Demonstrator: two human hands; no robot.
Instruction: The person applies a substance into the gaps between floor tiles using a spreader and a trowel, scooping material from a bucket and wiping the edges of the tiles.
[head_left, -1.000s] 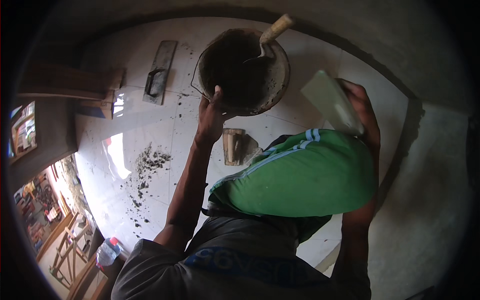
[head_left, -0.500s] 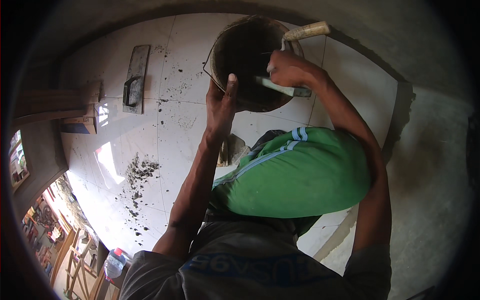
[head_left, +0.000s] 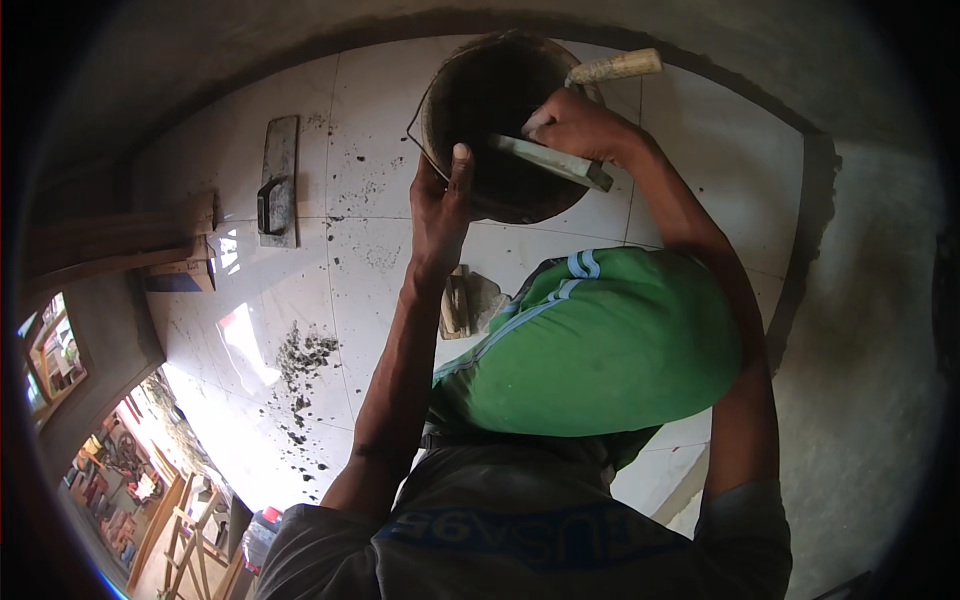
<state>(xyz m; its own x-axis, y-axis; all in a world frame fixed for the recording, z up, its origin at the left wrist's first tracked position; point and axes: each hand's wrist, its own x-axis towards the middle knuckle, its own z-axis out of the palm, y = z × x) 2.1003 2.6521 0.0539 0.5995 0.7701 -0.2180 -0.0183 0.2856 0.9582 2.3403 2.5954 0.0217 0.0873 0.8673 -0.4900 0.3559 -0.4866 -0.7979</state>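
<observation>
Gripping the left rim of a dark, mortar-stained bucket (head_left: 480, 85) is my left hand (head_left: 440, 200), its thumb over the edge. My right hand (head_left: 570, 127) is closed on a pale flat float (head_left: 540, 155), held tilted across the bucket's mouth; its fingertips are partly hidden. A trowel with a wooden handle (head_left: 615, 65) rests on the far right rim, its blade mostly hidden. A small wooden tool (head_left: 455, 300) lies below the bucket beside my green-clad knee (head_left: 590, 360). A long metal float with a black handle (head_left: 280, 150) lies flat on the tiles to the left.
White floor tiles (head_left: 370, 70) carry scattered dark crumbs (head_left: 305, 360). A rough grey wall (head_left: 860, 320) curves along the right and back. Wooden planks (head_left: 120, 230) sit at left, with a bright doorway showing cluttered items (head_left: 110, 480) and a plastic bottle (head_left: 262, 535) at lower left.
My right hand has swung from beside the knee up and leftward over the bucket, carrying the pale float. The bucket appears slightly higher and further right in view, still held by my left hand.
</observation>
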